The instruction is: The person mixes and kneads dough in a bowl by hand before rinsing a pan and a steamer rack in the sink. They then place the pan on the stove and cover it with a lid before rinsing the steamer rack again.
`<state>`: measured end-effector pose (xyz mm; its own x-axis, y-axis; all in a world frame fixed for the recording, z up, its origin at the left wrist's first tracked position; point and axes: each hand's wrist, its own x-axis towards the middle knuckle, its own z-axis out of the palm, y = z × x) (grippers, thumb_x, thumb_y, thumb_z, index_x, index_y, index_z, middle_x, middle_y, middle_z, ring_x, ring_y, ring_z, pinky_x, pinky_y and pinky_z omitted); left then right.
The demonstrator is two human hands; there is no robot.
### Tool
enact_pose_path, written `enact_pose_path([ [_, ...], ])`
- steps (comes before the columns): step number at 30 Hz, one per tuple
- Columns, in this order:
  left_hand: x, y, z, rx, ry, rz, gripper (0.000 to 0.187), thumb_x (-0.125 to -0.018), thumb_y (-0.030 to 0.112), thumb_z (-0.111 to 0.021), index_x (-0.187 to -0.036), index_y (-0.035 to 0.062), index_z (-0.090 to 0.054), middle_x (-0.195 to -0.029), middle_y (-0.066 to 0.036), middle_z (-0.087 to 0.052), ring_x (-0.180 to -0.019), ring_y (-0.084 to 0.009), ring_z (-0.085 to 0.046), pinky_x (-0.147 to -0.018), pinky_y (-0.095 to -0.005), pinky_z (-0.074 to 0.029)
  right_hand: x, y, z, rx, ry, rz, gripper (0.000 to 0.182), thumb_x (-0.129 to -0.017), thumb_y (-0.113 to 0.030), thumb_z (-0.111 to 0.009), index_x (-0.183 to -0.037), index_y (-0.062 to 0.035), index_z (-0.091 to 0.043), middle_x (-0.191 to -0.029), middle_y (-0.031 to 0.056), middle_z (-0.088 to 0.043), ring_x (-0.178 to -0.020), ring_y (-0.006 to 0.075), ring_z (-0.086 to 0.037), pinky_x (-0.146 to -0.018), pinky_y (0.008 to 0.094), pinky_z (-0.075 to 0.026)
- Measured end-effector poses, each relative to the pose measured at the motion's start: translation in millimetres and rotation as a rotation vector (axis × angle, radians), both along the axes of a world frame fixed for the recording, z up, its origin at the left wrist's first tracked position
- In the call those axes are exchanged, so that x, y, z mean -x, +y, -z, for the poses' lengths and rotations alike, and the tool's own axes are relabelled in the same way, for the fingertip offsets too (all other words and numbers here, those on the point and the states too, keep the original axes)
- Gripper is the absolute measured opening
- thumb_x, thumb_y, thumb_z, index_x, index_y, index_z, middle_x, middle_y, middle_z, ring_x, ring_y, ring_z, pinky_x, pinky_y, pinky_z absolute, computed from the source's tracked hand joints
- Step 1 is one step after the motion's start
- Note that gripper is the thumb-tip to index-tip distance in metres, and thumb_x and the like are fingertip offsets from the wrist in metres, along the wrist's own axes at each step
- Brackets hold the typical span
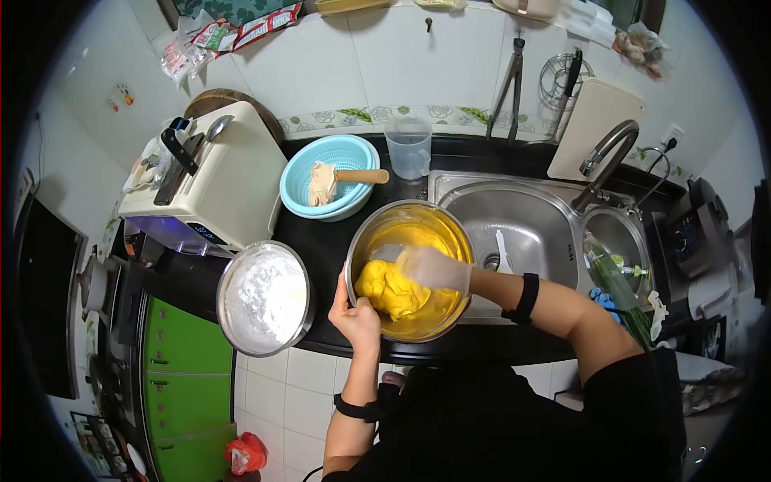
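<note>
A steel bowl point(451, 323) stands at the counter's front edge with a lump of yellow dough point(391, 291) inside it. My left hand point(356, 324) grips the bowl's left rim, its fingers against the outer wall. Inside the bowl, my right hand point(434, 267) wears a thin clear glove and presses on the right side of the dough; motion blurs its fingers. To the left stands a second steel bowl point(265, 299) holding white powder.
Behind the bowls are a light blue colander point(295, 178) with a wooden-handled tool, and a clear measuring jug point(409, 148). A cream appliance point(229, 177) stands back left. The sink point(526, 221) and curved faucet point(614, 157) are on the right.
</note>
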<state>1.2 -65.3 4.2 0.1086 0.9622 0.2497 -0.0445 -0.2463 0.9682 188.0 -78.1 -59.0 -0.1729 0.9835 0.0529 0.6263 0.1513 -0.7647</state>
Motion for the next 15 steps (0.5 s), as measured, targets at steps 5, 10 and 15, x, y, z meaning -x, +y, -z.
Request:
enact_pose_path([
  [5,3.9,1.5,1.6,-0.007,0.017,0.056,0.056,-0.06,-0.015,-0.034,-0.113,-0.0078,-0.05,-0.104,-0.012,-0.059,-0.094,-0.0141,-0.055,-0.085,-0.0218,-0.038,2.2,42.1,-0.5,0.157,-0.068,0.412,0.04,-0.078,-0.033,-0.048,-0.093,0.0027,-0.058,-0.096,0.0271,-0.057,-0.091,0.0384,-0.056,-0.079,0.0424,-0.044],
  [10,7.2,12.3,5.0,0.026,0.001,0.124,0.055,-0.06,-0.014,-0.034,-0.112,-0.0084,-0.051,-0.104,-0.012,-0.059,-0.094,-0.0143,-0.055,-0.085,-0.0224,-0.038,56.5,46.3,-44.6,0.248,-0.15,0.178,0.04,-0.075,-0.031,-0.049,-0.094,0.0032,-0.058,-0.097,0.0268,-0.057,-0.093,0.039,-0.055,-0.081,0.0416,-0.043],
  [15,-6.6,10.4,-9.2,-0.106,0.079,0.128,0.054,-0.058,-0.013,-0.036,-0.11,-0.0096,-0.052,-0.098,-0.009,-0.059,-0.087,-0.0128,-0.055,-0.079,-0.0208,-0.041,57.8,26.5,-60.9,0.237,-0.159,-0.228,0.034,-0.069,-0.028,-0.054,-0.09,-0.0019,-0.059,-0.097,0.0187,-0.058,-0.088,0.0377,-0.055,-0.078,0.0407,-0.043],
])
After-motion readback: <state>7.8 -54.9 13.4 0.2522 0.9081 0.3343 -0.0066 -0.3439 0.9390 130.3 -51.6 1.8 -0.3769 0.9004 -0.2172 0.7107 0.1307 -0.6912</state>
